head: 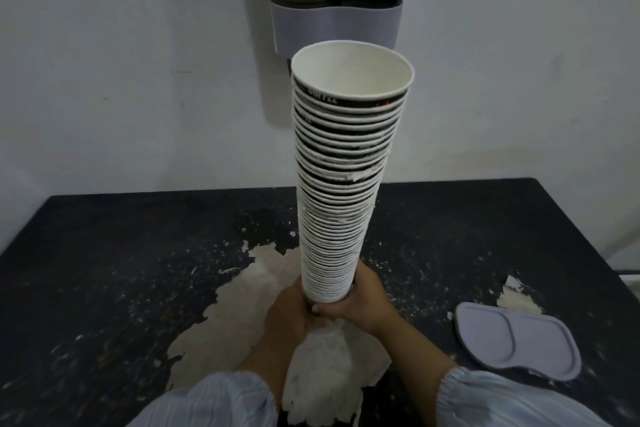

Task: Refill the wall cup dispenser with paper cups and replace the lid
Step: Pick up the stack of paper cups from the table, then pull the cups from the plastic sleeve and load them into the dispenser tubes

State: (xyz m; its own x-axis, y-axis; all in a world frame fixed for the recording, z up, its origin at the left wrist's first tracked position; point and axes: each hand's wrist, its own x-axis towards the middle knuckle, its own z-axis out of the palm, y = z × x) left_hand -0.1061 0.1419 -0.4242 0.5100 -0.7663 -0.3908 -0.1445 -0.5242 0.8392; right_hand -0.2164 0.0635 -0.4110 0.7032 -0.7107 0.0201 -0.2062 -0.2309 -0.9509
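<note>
Paper cups, a really tall nested stack [339, 184] of them, open end up, white inside with dark printed bands on the outside. That's the middle of the head view. The stack leans a little, its top rim sitting just below the bottom edge of the wall dispenser [336, 7] from this angle, though I can't really tell how much gap there is between them since the camera looks up the stack.

Both hands hold the stack at its very bottom. The left hand [289, 317] cups it from the left and underneath, fingers curled around the base. The right hand [362, 302] wraps it from the right side, fingers closed across the front of the lowest cups. Striped light sleeves show at the bottom edge of the frame.

The dispenser is mounted on the white wall [138, 62], dark smoky upper part and a pale lavender band lower down, with its top cut off by the frame.

Under the hands is a dark table [104, 270] with the coating badly peeled, a big pale patch running down the middle. The lid [516, 340], lavender with two shallow rounded hollows, lies flat on the table to the right, well apart from the hands and near the right edge. The left half of the table is open, and so is the strip along the back edge by the wall.
</note>
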